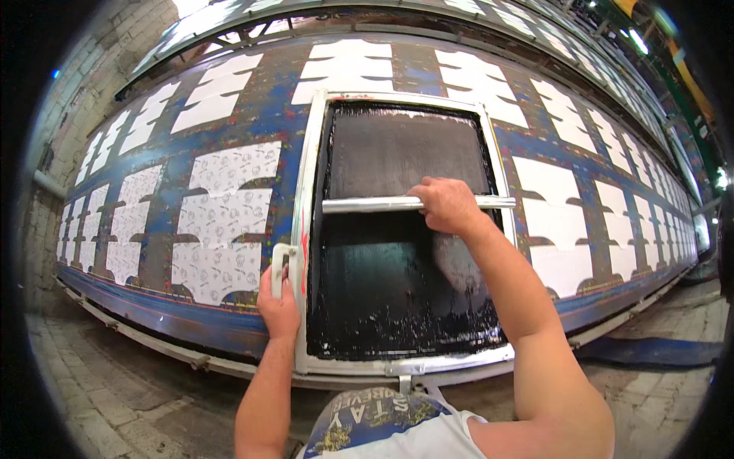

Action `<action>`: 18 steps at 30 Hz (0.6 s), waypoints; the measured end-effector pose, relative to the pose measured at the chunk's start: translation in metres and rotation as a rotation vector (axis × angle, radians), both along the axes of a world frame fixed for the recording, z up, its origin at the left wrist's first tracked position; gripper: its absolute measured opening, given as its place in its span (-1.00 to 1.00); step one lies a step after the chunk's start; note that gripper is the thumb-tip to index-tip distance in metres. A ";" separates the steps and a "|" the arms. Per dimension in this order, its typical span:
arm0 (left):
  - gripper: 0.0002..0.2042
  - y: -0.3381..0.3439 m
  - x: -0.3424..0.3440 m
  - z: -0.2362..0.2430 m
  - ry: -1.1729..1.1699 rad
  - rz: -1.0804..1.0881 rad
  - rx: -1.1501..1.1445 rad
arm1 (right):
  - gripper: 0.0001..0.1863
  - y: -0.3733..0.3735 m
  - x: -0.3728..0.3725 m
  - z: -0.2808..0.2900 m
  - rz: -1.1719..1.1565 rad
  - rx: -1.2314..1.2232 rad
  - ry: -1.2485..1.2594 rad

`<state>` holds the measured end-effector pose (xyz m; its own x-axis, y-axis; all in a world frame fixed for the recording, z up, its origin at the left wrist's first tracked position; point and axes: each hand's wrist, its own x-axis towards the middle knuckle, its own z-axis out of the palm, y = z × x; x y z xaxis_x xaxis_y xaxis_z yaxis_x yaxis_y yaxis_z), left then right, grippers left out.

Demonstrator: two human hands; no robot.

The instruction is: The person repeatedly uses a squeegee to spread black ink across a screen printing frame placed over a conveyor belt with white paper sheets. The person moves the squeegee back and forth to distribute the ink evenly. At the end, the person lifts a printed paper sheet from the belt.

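Note:
A large screen-printing frame with a pale metal border lies on the long table, its mesh coated with glossy black ink. My right hand is closed on a silver squeegee bar, which crosses the frame a little above its middle. The mesh above the bar looks thinly coated and greyer; below it the ink is darker and wet. My left hand grips a white handle on the frame's left side.
The long paint-stained table curves across the view, carrying rows of white cut fabric pieces, some printed with small motifs on the left. Another table with white pieces runs behind. A stone-paved floor borders the near rail.

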<state>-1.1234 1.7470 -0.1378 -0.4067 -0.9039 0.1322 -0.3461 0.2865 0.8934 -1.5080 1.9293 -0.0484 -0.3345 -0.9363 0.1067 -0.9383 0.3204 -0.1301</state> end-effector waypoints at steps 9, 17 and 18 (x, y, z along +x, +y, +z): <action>-0.63 -0.004 -0.007 0.000 0.037 -0.012 -0.049 | -0.56 0.103 0.156 0.008 0.002 -0.044 -0.010; -0.61 -0.009 -0.007 -0.013 0.116 -0.018 0.026 | -0.42 0.155 0.255 0.014 -0.070 0.004 -0.037; -0.60 -0.010 -0.007 -0.015 0.124 -0.016 0.053 | -0.43 0.156 0.259 0.015 -0.071 0.000 -0.030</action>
<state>-1.1307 1.7370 -0.1524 -0.4049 -0.9044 0.1345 -0.2274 0.2421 0.9432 -1.2486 2.0853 -0.0333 -0.4035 -0.9100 0.0957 -0.9087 0.3864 -0.1579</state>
